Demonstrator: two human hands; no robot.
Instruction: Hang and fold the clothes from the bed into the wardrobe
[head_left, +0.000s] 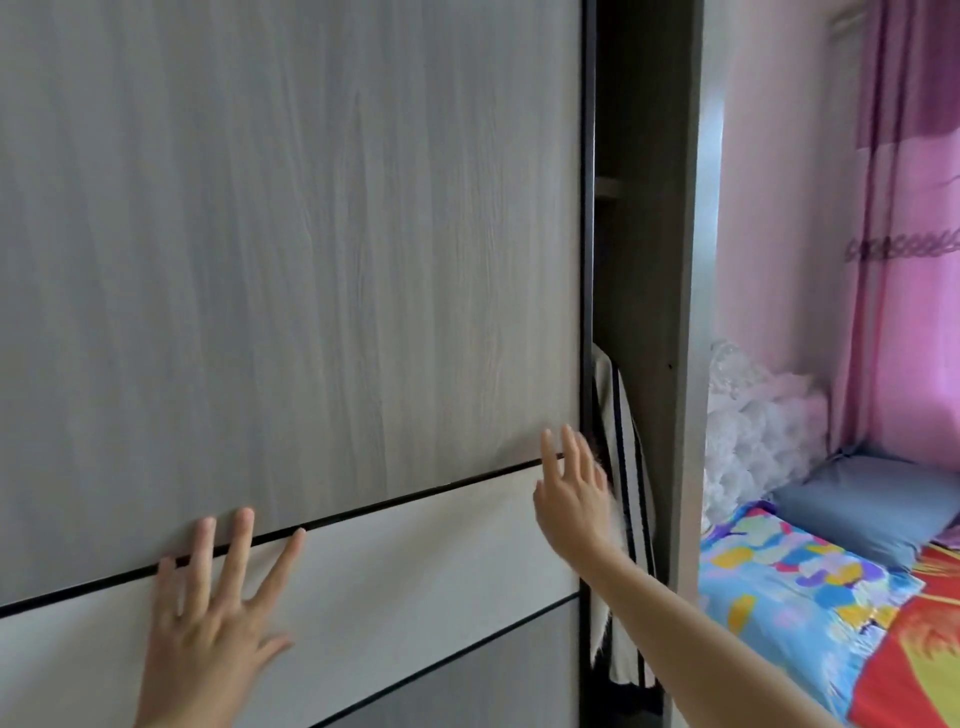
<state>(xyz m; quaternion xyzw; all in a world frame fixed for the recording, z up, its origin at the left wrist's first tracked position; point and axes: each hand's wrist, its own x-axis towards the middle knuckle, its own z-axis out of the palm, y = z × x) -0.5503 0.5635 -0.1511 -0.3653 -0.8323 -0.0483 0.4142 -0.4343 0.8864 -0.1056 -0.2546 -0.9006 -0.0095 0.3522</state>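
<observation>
Both hands on the sliding door (311, 260) of the wardrobe (649, 208). Left hand (208, 623) flat on the pale band, fingers (241, 540) straight and spread, holding nothing. Right hand (569, 493) also flat and spread, near the door's right edge, nothing in it. The door covers most of the front, leaving 1 narrow gap on the right. In that gap hangs a striped garment (621, 467): long axis upright, stripes running top to bottom, hem pointing down, just beside the door's edge; its hanger is hidden. Step in hand, as I read it: sliding the door, though 1 still frame does not tell me which way. Next move calls for even sideways pressure from both palms, and the cloth must stay out of the door's edge. Bed (779, 597) lies to the right with a blue pillow (872, 514); I see no loose clothes on the part in view.
</observation>
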